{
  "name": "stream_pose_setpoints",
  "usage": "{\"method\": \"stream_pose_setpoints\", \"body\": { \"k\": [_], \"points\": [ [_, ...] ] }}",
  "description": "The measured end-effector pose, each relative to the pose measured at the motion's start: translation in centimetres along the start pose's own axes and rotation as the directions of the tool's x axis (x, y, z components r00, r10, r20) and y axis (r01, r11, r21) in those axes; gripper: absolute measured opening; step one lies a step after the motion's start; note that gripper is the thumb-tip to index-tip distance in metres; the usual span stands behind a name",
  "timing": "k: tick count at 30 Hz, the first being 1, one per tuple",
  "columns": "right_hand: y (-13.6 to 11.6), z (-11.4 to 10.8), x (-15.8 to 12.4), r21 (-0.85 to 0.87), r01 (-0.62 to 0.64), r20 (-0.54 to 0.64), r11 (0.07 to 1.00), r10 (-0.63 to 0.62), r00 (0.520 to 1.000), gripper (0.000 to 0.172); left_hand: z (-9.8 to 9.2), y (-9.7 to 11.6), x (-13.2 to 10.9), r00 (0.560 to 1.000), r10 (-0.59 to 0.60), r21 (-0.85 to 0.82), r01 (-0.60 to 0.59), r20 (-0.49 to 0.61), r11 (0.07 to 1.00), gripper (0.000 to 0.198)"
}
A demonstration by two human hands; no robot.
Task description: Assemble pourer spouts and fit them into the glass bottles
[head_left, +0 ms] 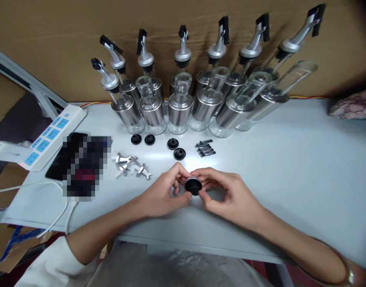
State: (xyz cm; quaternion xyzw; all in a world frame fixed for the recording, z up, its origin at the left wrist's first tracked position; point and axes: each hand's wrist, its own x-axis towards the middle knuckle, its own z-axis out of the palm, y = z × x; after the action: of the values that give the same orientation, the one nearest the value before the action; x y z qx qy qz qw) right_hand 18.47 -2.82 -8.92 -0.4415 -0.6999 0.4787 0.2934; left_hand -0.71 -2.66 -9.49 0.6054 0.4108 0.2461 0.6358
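Between my two hands is a bottle pourer spout (193, 186), its black ribbed stopper facing me inside a silver rim. My left hand (166, 189) pinches it from the left with thumb and fingers. From the right, my right hand (231, 195) grips the same piece. Beyond my fingers lie several black stoppers (180, 154) and a small bunch of black levers (205, 148). Several loose silver spout pieces (132, 163) are heaped to the left of my left hand. My fingers hide the far side of the held piece.
Glass bottles with steel sleeves (181, 109) stand in rows at the back, some topped with silver pourers (183, 54). A power strip (51, 135), blurred-out phones (87, 167) and a white cable (67, 215) occupy the left side. A cardboard wall (171, 16) rises behind the table (290, 159).
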Motion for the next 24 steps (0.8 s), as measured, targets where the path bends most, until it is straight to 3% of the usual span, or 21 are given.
{"method": "stream_pose_setpoints", "body": {
  "k": [10, 16, 24],
  "points": [
    [0.0, 0.1, 0.0, -0.022, 0.037, 0.016, 0.999, -0.037, 0.999, 0.029, 0.4, -0.1, 0.0, 0.999, -0.013, 0.054, 0.015, -0.037, 0.998, 0.025],
    [-0.1, 0.2, 0.0, 0.019, -0.072, 0.075, 0.997, 0.071, 0.995, 0.016, 0.7, -0.2, 0.1, 0.998, -0.002, 0.066, 0.006, -0.057, 0.998, 0.02],
    [-0.3, 0.6, -0.2, 0.089, -0.158, 0.128, 0.983, 0.146, 0.981, 0.016, 1.0, -0.8, 0.0, 0.997, 0.033, 0.148, -0.022, -0.068, 0.989, 0.022]
  ]
}}
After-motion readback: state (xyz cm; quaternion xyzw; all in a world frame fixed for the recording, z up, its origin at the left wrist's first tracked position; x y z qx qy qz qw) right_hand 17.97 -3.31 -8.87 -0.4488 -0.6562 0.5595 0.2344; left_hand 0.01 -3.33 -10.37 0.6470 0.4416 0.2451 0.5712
